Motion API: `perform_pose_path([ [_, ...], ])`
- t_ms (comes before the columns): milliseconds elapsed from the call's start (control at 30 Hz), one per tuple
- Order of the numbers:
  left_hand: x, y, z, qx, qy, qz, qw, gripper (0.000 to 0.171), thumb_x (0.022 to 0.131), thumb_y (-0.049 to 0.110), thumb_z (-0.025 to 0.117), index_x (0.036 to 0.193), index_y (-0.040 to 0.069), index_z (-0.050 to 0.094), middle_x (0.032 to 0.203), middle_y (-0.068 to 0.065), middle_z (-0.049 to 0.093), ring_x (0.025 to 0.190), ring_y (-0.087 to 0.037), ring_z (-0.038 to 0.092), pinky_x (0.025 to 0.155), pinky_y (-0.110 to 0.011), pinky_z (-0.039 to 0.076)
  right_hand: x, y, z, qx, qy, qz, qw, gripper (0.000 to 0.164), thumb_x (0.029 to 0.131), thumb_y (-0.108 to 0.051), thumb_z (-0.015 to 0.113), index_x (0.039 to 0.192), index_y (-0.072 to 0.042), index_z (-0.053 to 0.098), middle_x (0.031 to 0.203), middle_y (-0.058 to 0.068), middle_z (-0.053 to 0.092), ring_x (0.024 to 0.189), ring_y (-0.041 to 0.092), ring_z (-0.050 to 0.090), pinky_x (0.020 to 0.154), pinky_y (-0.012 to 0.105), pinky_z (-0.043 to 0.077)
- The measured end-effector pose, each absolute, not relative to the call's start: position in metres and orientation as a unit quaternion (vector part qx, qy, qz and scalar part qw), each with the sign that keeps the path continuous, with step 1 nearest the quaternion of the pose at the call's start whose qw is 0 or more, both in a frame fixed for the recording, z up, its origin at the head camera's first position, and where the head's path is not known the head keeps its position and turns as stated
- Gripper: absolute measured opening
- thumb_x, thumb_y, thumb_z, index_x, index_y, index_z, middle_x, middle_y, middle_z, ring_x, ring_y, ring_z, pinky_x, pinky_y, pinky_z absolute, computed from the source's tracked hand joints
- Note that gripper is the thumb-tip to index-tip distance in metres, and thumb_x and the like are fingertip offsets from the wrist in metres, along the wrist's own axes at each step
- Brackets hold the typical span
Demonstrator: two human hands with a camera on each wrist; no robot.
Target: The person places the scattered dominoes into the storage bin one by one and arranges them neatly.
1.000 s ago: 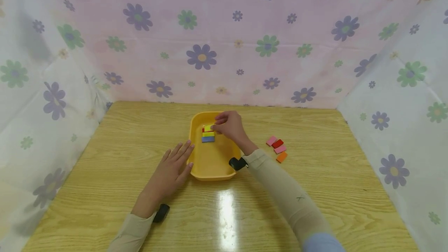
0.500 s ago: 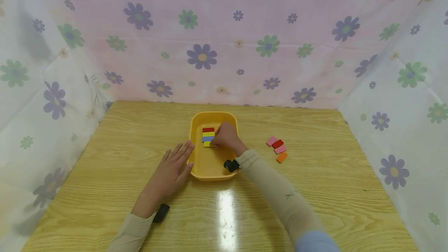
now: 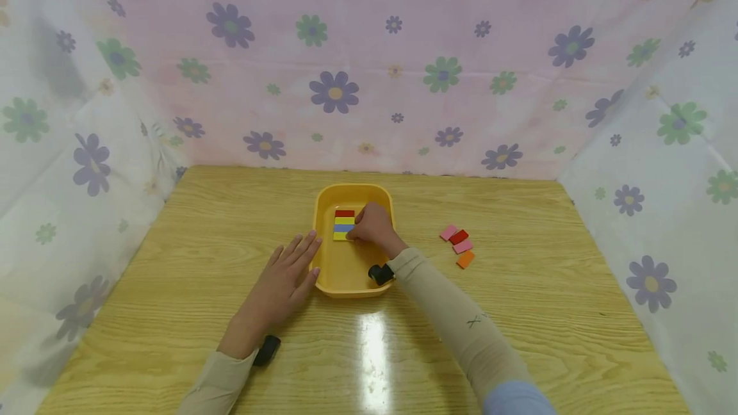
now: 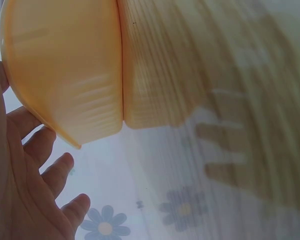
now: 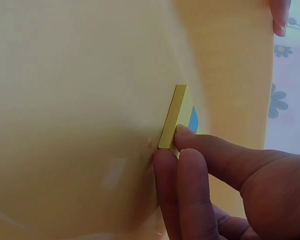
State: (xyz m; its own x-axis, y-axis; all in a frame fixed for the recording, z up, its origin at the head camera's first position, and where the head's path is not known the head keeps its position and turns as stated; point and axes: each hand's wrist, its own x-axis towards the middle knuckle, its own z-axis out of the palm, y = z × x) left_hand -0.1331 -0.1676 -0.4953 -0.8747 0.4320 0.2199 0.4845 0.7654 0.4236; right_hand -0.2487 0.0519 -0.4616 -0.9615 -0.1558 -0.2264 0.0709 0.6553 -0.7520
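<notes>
Inside a yellow plastic tray (image 3: 352, 284), flat coloured tiles lie side by side in a row. From the far end come a red tile (image 3: 344, 213), a yellow tile, a blue tile (image 3: 343, 228) and a second yellow tile (image 5: 174, 115) nearest me. My right hand (image 3: 375, 226) reaches over the tray's right side, with thumb and fingers pinching the right end of that nearest yellow tile. My left hand (image 3: 282, 280) has its fingers extended against the tray's left rim, and the left wrist view shows its fingertips (image 4: 25, 120) touching the rim.
To the tray's right on the wooden table (image 3: 548, 287) lie two pink tiles (image 3: 462, 246), a red tile (image 3: 459, 237) and an orange tile (image 3: 465, 259). Flowered cloth (image 3: 369, 50) walls the back and both sides.
My right hand has brought a yellow tile from above the row's far end to its near end beside the blue tile. The row has become straighter. The left hand has stayed put.
</notes>
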Motion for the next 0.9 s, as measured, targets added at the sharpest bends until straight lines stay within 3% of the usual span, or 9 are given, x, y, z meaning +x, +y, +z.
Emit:
perform_pose_path([
  [267, -0.1328, -0.1660, -0.4932, -0.240, -0.939, -0.242, 0.044, 0.057, 0.108, 0.034, 0.048, 0.160, 0.012, 0.035, 0.168, -0.004, 0.027, 0.154, -0.035, 0.024, 0.121, -0.065, 0.018, -0.2459, 0.0533, -0.4609, -0.022, 0.899, -0.417, 0.131, 0.024, 0.077, -0.005, 0.086, 0.088, 0.004, 0.066, 0.057, 0.006, 0.064, 0.054, 0.018, 0.065, 0.054, 0.021, 0.046],
  [633, -0.1321, -0.1656, -0.4907, -0.240, -0.940, -0.239, 0.040, 0.057, 0.109, 0.036, 0.046, 0.160, 0.013, 0.034, 0.168, -0.004, 0.027, 0.154, -0.035, 0.024, 0.122, -0.064, 0.017, -0.2485, 0.0535, -0.4615, -0.026, 0.902, -0.410, 0.134, 0.024, 0.077, -0.003, 0.085, 0.076, -0.001, 0.061, 0.052, 0.003, 0.058, 0.051, 0.018, 0.062, 0.050, 0.022, 0.042],
  [800, -0.1321, -0.1652, -0.4889, -0.239, -0.941, -0.237, 0.038, 0.058, 0.108, 0.034, 0.047, 0.160, 0.012, 0.034, 0.168, -0.004, 0.027, 0.154, -0.035, 0.024, 0.122, -0.064, 0.018, -0.2547, 0.0533, -0.4610, -0.042, 0.912, -0.384, 0.137, 0.046, 0.078, -0.004, 0.084, 0.053, -0.010, 0.046, 0.042, -0.002, 0.044, 0.039, 0.013, 0.044, 0.042, 0.021, 0.029],
  [867, -0.1321, -0.1649, -0.4883, -0.240, -0.941, -0.235, 0.039, 0.057, 0.108, 0.032, 0.049, 0.160, 0.011, 0.035, 0.168, -0.004, 0.027, 0.154, -0.035, 0.025, 0.122, -0.064, 0.018, -0.2554, 0.0543, -0.4566, -0.051, 0.912, -0.383, 0.137, 0.053, 0.078, -0.004, 0.084, 0.053, -0.011, 0.038, 0.043, -0.003, 0.036, 0.038, 0.012, 0.040, 0.043, 0.022, 0.026],
  [900, -0.1323, -0.1649, -0.4881, -0.240, -0.941, -0.235, 0.040, 0.057, 0.108, 0.032, 0.049, 0.159, 0.011, 0.035, 0.167, -0.005, 0.027, 0.154, -0.036, 0.025, 0.121, -0.064, 0.018, -0.2548, 0.0552, -0.4530, -0.055, 0.912, -0.384, 0.134, 0.047, 0.079, -0.004, 0.084, 0.055, -0.008, 0.043, 0.045, -0.003, 0.038, 0.039, 0.012, 0.042, 0.045, 0.022, 0.028],
])
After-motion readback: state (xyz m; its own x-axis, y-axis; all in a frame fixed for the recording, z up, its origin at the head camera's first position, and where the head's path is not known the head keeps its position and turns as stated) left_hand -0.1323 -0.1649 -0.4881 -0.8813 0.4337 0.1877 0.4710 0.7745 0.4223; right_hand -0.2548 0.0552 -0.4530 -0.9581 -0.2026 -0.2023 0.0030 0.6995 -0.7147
